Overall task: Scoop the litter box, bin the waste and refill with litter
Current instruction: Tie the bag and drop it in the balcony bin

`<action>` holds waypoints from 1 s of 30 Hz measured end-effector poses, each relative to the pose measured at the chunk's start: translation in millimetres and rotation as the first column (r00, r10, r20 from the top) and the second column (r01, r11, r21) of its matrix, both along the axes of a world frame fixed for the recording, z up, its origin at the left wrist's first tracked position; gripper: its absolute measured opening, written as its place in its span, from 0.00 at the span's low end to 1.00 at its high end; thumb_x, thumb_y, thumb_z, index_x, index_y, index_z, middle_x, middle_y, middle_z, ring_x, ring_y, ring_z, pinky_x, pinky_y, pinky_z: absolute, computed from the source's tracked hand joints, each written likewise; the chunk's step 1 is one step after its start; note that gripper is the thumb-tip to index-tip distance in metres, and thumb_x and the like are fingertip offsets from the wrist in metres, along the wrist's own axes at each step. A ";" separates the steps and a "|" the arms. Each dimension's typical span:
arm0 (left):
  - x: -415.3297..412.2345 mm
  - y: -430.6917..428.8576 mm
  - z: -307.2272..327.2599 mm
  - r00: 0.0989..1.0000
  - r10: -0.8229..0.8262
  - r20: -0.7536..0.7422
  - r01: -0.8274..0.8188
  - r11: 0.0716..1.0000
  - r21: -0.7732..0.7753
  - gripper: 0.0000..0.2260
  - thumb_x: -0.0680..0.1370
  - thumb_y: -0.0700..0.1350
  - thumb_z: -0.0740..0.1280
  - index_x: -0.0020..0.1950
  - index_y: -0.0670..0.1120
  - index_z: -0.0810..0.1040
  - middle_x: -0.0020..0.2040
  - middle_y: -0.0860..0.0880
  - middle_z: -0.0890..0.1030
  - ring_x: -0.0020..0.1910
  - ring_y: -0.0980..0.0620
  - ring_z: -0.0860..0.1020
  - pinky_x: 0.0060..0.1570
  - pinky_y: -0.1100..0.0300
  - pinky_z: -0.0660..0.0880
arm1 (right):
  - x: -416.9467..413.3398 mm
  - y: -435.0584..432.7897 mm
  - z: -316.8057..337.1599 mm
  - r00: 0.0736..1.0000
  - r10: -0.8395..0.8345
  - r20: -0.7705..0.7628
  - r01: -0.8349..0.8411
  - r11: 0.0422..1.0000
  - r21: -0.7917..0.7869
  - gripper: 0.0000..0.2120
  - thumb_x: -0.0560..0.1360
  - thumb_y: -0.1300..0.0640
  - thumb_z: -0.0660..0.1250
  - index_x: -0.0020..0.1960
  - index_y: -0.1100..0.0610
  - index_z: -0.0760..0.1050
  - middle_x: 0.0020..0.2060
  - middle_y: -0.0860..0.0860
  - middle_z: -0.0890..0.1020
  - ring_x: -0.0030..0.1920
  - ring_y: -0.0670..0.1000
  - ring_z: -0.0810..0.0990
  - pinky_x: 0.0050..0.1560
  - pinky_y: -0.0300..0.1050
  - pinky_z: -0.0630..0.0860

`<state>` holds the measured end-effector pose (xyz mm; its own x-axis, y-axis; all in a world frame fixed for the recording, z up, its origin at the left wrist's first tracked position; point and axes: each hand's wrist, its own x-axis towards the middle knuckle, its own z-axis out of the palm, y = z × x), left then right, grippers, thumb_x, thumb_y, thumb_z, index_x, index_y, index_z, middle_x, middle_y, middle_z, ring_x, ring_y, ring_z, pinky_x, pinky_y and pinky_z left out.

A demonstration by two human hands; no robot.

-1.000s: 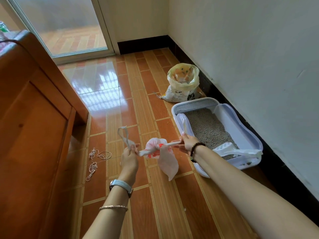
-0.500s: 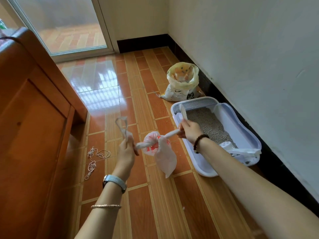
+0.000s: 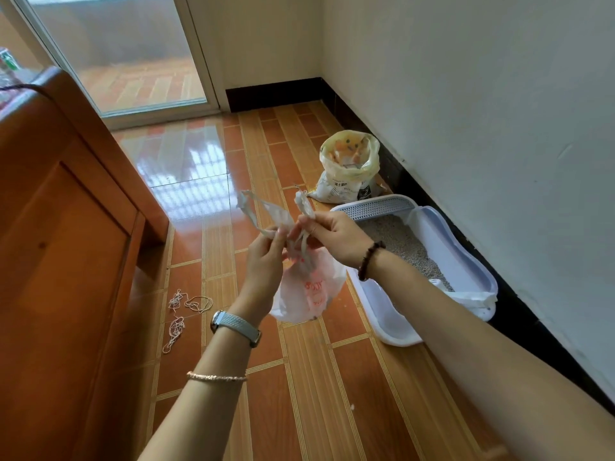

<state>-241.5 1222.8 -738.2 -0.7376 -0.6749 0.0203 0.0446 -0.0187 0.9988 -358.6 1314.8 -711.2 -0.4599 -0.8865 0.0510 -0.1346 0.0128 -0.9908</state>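
Note:
A small white plastic waste bag (image 3: pixel 307 291) with red print hangs in the air between my hands. My left hand (image 3: pixel 266 257) pinches one twisted handle that loops up to the left. My right hand (image 3: pixel 332 236) pinches the other handle, whose end sticks up above the fingers. The two hands nearly touch above the bag's neck. To the right, the white litter box (image 3: pixel 466 261) lies on the floor by the wall with grey litter (image 3: pixel 404 244) inside. A white scoop (image 3: pixel 466 296) rests on its near end. An open litter bag (image 3: pixel 349 168) stands behind the box.
A wooden cabinet (image 3: pixel 60 247) fills the left side. Loose string (image 3: pixel 186 311) lies on the tiled floor by its base. A glass sliding door (image 3: pixel 126 54) is at the back. The white wall with a black skirting runs along the right.
My hands have come together and risen; the handles, pulled apart sideways before, now stand upward, and the bag hangs below the hands.

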 end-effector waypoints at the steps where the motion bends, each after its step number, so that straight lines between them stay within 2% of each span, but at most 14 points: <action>1: 0.6 0.3 0.4 1.000 -0.026 -0.015 0.026 0.999 0.019 0.11 0.82 0.43 0.58 0.49 0.41 0.79 0.46 0.44 0.81 0.46 0.50 0.80 0.52 0.53 0.77 | 0.3 -0.2 -0.2 0.999 -0.011 -0.033 0.011 1.000 0.004 0.14 0.81 0.54 0.58 0.48 0.61 0.79 0.40 0.58 0.83 0.43 0.59 0.82 0.50 0.52 0.78; 3: 3.0 -1.9 -1.3 0.996 -0.082 -0.036 0.083 0.996 0.026 0.08 0.78 0.41 0.62 0.50 0.37 0.77 0.48 0.40 0.79 0.49 0.47 0.79 0.55 0.48 0.75 | 1.0 -0.3 1.3 0.996 -0.031 -0.085 0.032 0.999 0.007 0.15 0.81 0.53 0.58 0.47 0.60 0.80 0.39 0.53 0.84 0.41 0.52 0.82 0.46 0.45 0.78; 5: 8.4 -2.9 -4.7 0.990 -0.143 -0.021 0.143 0.990 -0.004 0.10 0.73 0.40 0.66 0.54 0.39 0.76 0.53 0.40 0.80 0.53 0.46 0.79 0.57 0.48 0.75 | 0.6 0.0 4.0 0.995 -0.041 -0.096 0.042 0.999 0.006 0.16 0.81 0.53 0.58 0.47 0.60 0.81 0.38 0.51 0.83 0.39 0.46 0.81 0.41 0.36 0.76; 8: 13.6 1.1 -6.1 0.965 -0.260 0.030 0.261 0.964 -0.051 0.22 0.72 0.40 0.74 0.62 0.45 0.72 0.54 0.43 0.82 0.55 0.47 0.81 0.54 0.51 0.78 | -0.2 -0.1 5.1 0.994 -0.023 -0.111 0.024 1.000 0.010 0.17 0.81 0.53 0.57 0.48 0.62 0.80 0.38 0.52 0.83 0.38 0.45 0.81 0.40 0.33 0.74; 10: 13.5 1.1 -8.0 0.962 -0.262 0.075 0.270 0.956 -0.117 0.26 0.68 0.45 0.78 0.62 0.47 0.71 0.51 0.43 0.82 0.51 0.47 0.82 0.50 0.51 0.80 | 1.0 -0.5 4.9 0.996 -0.011 -0.087 0.011 1.000 0.004 0.16 0.81 0.54 0.57 0.48 0.62 0.80 0.38 0.53 0.83 0.37 0.44 0.81 0.40 0.32 0.74; 13: 12.2 -0.1 -7.3 0.981 -0.150 0.121 0.174 0.961 -0.215 0.22 0.68 0.46 0.77 0.58 0.43 0.74 0.47 0.42 0.82 0.45 0.48 0.82 0.45 0.52 0.81 | -0.5 1.0 4.6 0.996 -0.045 -0.073 0.042 0.998 -0.039 0.17 0.81 0.55 0.57 0.47 0.64 0.79 0.38 0.55 0.83 0.39 0.47 0.82 0.42 0.35 0.76; 15: 11.5 1.8 -4.0 0.986 -0.092 0.137 0.128 0.951 -0.281 0.17 0.69 0.45 0.76 0.54 0.41 0.76 0.44 0.44 0.83 0.41 0.52 0.82 0.41 0.58 0.80 | -5.3 2.9 4.6 0.993 -0.080 -0.092 0.072 0.994 -0.086 0.16 0.81 0.56 0.56 0.45 0.64 0.79 0.37 0.56 0.82 0.40 0.49 0.82 0.46 0.38 0.77; 18: 5.4 4.4 -2.9 0.978 -0.081 0.193 0.144 0.929 -0.340 0.09 0.70 0.47 0.76 0.46 0.46 0.81 0.38 0.54 0.83 0.37 0.58 0.82 0.35 0.64 0.78 | -8.3 7.6 6.3 0.987 -0.118 -0.111 0.104 0.987 -0.124 0.16 0.81 0.56 0.56 0.42 0.62 0.78 0.34 0.52 0.82 0.38 0.48 0.81 0.45 0.38 0.77; 20: 2.9 6.2 -4.0 0.978 -0.071 0.195 0.137 0.927 -0.350 0.09 0.70 0.47 0.75 0.48 0.48 0.83 0.38 0.57 0.83 0.35 0.61 0.81 0.35 0.67 0.76 | -5.8 9.5 5.2 0.983 -0.143 -0.113 0.128 0.983 -0.131 0.16 0.82 0.57 0.56 0.42 0.62 0.77 0.34 0.51 0.81 0.37 0.45 0.80 0.43 0.35 0.75; 22: 2.4 5.2 -6.0 0.986 -0.021 0.168 0.083 0.924 -0.373 0.09 0.70 0.47 0.75 0.48 0.46 0.84 0.35 0.55 0.83 0.29 0.60 0.78 0.31 0.66 0.74 | -2.6 9.6 4.2 0.976 -0.193 -0.098 0.183 0.977 -0.108 0.14 0.82 0.57 0.56 0.47 0.63 0.77 0.37 0.51 0.80 0.37 0.44 0.78 0.40 0.31 0.73; 24: 3.0 0.2 -8.9 0.989 0.048 0.137 0.005 0.933 -0.360 0.11 0.71 0.49 0.74 0.44 0.42 0.84 0.31 0.50 0.81 0.26 0.55 0.73 0.29 0.59 0.70 | -2.7 8.9 1.0 0.981 -0.190 -0.027 0.189 0.981 -0.048 0.12 0.80 0.52 0.59 0.56 0.60 0.72 0.44 0.53 0.80 0.41 0.48 0.78 0.42 0.36 0.75; 26: 2.6 -5.8 -11.0 0.987 0.106 0.124 -0.056 0.933 -0.356 0.15 0.73 0.52 0.72 0.43 0.40 0.81 0.29 0.48 0.77 0.27 0.53 0.71 0.29 0.56 0.68 | -6.4 10.0 -7.9 0.994 -0.103 0.028 0.100 0.991 0.094 0.24 0.73 0.45 0.65 0.64 0.56 0.65 0.53 0.55 0.79 0.48 0.48 0.80 0.48 0.38 0.75; 28: 1.3 -7.5 -8.2 0.990 0.095 0.108 -0.053 0.938 -0.342 0.13 0.76 0.52 0.68 0.46 0.42 0.81 0.30 0.50 0.76 0.28 0.53 0.72 0.30 0.54 0.69 | -5.3 10.5 -20.2 0.998 0.012 0.062 -0.024 0.982 0.189 0.33 0.70 0.45 0.70 0.69 0.55 0.61 0.57 0.52 0.79 0.56 0.44 0.79 0.56 0.38 0.75; 30: -0.9 -3.5 -3.4 0.995 0.046 0.093 -0.015 0.950 -0.313 0.12 0.80 0.48 0.63 0.47 0.42 0.80 0.31 0.52 0.75 0.29 0.56 0.72 0.31 0.60 0.69 | -3.2 7.0 -34.5 0.996 0.083 -0.014 -0.078 0.975 0.209 0.36 0.69 0.48 0.74 0.71 0.56 0.62 0.62 0.51 0.77 0.62 0.46 0.75 0.64 0.46 0.72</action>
